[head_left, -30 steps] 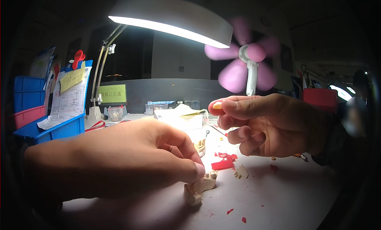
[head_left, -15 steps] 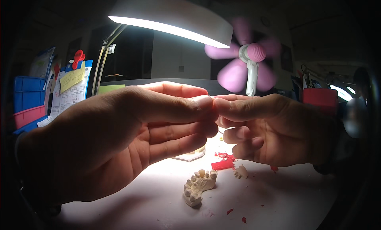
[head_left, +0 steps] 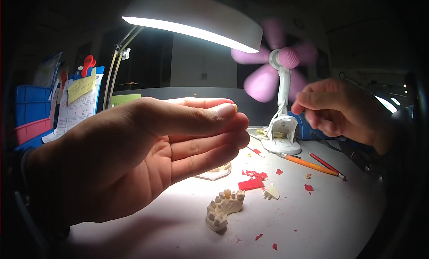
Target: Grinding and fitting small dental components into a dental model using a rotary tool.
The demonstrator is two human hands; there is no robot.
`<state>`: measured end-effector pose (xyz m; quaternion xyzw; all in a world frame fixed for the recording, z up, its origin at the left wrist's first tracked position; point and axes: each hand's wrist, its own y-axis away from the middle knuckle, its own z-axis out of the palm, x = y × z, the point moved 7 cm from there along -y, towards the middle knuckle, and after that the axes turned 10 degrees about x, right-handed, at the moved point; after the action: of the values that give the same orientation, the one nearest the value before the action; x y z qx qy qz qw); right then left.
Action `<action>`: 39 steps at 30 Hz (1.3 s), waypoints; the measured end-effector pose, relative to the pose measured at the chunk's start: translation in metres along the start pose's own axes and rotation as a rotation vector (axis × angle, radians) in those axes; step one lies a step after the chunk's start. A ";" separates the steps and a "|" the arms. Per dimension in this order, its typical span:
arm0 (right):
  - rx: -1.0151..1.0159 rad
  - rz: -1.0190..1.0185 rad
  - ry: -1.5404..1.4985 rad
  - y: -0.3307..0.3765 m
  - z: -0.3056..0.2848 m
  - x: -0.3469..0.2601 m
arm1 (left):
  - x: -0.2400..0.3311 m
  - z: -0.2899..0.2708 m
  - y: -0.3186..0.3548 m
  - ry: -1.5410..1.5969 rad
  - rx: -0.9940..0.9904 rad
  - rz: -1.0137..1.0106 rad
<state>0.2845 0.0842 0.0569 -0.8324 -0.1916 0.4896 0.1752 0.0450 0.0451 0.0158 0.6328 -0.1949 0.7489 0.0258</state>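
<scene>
My left hand [head_left: 134, 147] is held up over the table, its thumb pressed against the index finger. A sliver of a small cream-coloured piece [head_left: 235, 107] shows at the thumb tip; the fingers hide the rest. Apart from it, up on the right, is my right hand [head_left: 330, 105], fingers curled and thumb against the index finger; whether anything is pinched there cannot be seen. Below the left fingertips, a plaster dental model [head_left: 223, 210] with a row of teeth stands on the white tabletop [head_left: 304, 227].
Red wax scraps [head_left: 251, 184] and a pale toothed plaster fragment [head_left: 271, 191] lie beyond the model. An orange-handled tool [head_left: 308, 164] and a red pencil [head_left: 327, 165] lie at right. A spinning pink fan [head_left: 288, 58] stands behind; a lamp [head_left: 192, 22] hangs above. Papers [head_left: 80, 102] are at left.
My right hand has parted from the left fingertips and moved up and to the right, uncovering the fan's base and the pencils. My left hand has stayed nearly in place.
</scene>
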 end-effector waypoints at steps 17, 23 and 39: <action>0.525 0.505 -0.192 0.042 -0.074 0.063 | -0.006 -0.002 -0.008 -0.066 0.002 -0.033; -0.230 0.163 -0.928 -0.012 0.040 -0.005 | -0.005 -0.007 -0.003 -0.095 -0.002 -0.032; -0.205 -0.251 -0.830 0.003 0.078 -0.027 | -0.007 -0.008 -0.006 -0.161 -0.001 -0.057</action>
<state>0.2039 0.0765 0.0393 -0.5488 -0.3929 0.7356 0.0579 0.0402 0.0546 0.0096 0.6964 -0.1787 0.6943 0.0318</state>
